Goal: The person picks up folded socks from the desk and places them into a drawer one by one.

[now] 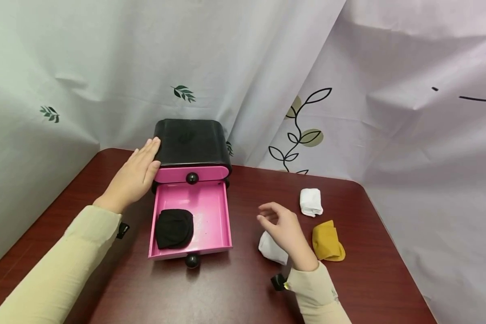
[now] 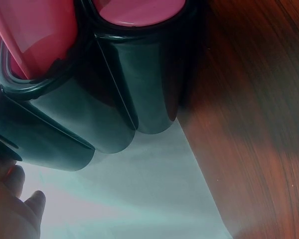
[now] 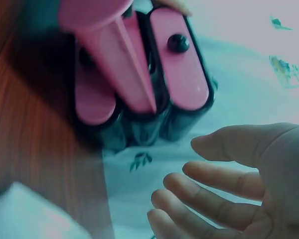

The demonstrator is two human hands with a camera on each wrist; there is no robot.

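Observation:
A small drawer cabinet (image 1: 191,141) with a black shell and pink drawers stands at the back of the table. Its middle drawer (image 1: 210,220) is pulled out, and a folded black sock (image 1: 174,228) lies inside on the left. My left hand (image 1: 133,177) rests with straight fingers against the cabinet's upper left side. Over a folded white sock (image 1: 272,249), partly hidden by it, hovers my right hand (image 1: 285,229), its fingers loosely bent and holding nothing. The right wrist view shows those fingers (image 3: 209,199) spread apart from the thumb.
To the right on the table (image 1: 243,288) lie another folded white sock (image 1: 311,202) and a folded mustard-yellow sock (image 1: 327,241). A white curtain (image 1: 243,90) with leaf prints hangs behind the table. The pulled-out drawer's black knob (image 1: 192,260) juts toward the front.

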